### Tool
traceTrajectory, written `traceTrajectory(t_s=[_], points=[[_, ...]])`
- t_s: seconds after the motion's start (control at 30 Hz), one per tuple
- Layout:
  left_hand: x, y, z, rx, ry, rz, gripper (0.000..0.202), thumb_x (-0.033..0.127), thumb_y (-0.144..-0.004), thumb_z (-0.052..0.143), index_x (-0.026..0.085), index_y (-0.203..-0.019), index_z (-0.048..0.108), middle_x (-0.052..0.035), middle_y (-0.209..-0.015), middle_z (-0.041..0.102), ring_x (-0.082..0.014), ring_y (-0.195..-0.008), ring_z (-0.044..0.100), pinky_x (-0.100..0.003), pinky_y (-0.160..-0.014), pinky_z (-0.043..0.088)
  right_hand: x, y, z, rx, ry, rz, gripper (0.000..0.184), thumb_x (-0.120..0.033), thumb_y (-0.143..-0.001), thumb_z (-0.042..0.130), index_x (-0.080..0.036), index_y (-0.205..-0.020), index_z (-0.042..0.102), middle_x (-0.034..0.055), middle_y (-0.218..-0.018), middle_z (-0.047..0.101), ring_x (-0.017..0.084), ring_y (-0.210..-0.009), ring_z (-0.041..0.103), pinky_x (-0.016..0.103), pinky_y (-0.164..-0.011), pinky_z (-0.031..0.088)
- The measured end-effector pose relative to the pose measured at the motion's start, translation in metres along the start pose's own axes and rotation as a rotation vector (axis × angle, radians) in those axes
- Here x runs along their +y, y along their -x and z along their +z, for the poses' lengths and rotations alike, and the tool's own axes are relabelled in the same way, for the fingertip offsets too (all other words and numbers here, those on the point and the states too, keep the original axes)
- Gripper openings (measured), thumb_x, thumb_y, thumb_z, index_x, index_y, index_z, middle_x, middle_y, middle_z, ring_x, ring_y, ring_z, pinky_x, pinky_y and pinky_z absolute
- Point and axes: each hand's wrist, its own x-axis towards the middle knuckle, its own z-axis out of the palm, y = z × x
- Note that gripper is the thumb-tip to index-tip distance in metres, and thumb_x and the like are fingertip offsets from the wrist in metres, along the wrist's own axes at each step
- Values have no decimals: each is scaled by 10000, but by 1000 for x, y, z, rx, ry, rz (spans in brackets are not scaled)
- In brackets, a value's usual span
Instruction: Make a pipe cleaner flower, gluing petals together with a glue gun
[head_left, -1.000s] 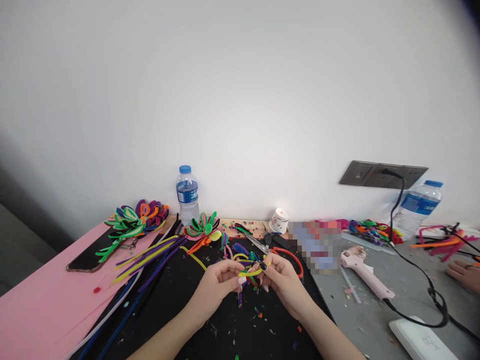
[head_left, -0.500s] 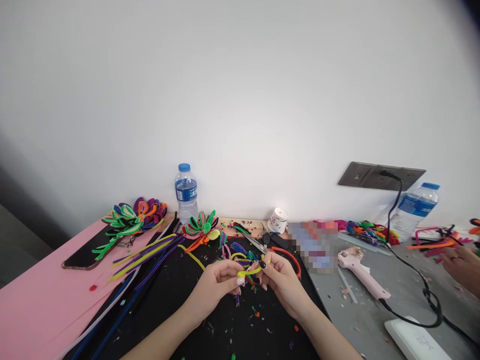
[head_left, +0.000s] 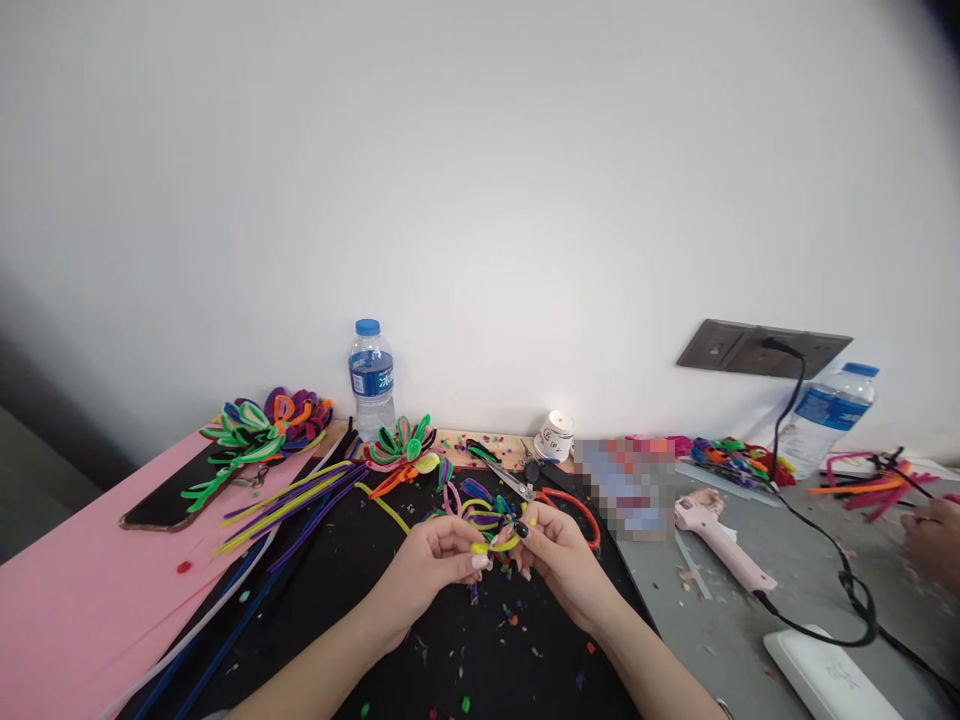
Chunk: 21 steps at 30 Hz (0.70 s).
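Note:
A yellow pipe cleaner (head_left: 507,546) is pinched between the fingertips of both my hands, above a black mat (head_left: 420,650). My left hand (head_left: 439,560) grips one end between thumb and fingers. My right hand (head_left: 559,550) is closed on the other end, its thumb on top. Just beyond my fingers lies a heap of purple, green and yellow pipe cleaner loops (head_left: 480,498), partly hidden by them. Scissors with red handles (head_left: 589,520) lie partly open behind my right hand. A pipe cleaner flower (head_left: 405,440) sits beyond my left hand.
Loose pipe cleaners (head_left: 300,500), a phone (head_left: 169,495) and a water bottle (head_left: 371,385) are at the left. At the right are a paper cup (head_left: 555,437), a pink glue gun (head_left: 724,550) with its cord, and a white power bank (head_left: 829,670). Another person's hand (head_left: 934,535) is far right.
My hands stay nearly in place, and the yellow pipe cleaner sags a little more between them. At the far right, the other person's hand has drawn back and down, now with a thin dark stick.

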Motion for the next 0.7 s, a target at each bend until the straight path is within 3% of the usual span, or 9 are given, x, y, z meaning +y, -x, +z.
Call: traceTrajectory(t_s=[0.2,0.43,0.7], points=[[-1,2,0,5,36,-15,167,230,-608,725,152,-719,626,5,-644,614,-110,-609,543,-240,-613,444,0,0,1,14,6,-13,213,-356,-745,634,-171,-685,549,-23,-553,546,99,-495,466,206,-461,352],[1,2,1,17,45,-19,155,214,-615,721,151,-701,608,19,-638,601,-99,-599,542,-235,-612,447,0,-1,0,75,161,-53,207,-356,-765,610,-155,-724,583,-33,-559,500,87,-485,409,203,-459,331],[2,3,1,18,70,-27,163,216,-607,729,150,-674,595,24,-634,599,-96,-592,535,-237,-613,442,4,-2,-3,51,180,-49,196,-335,-781,594,-156,-712,555,-47,-534,489,73,-458,376,194,-443,300]])
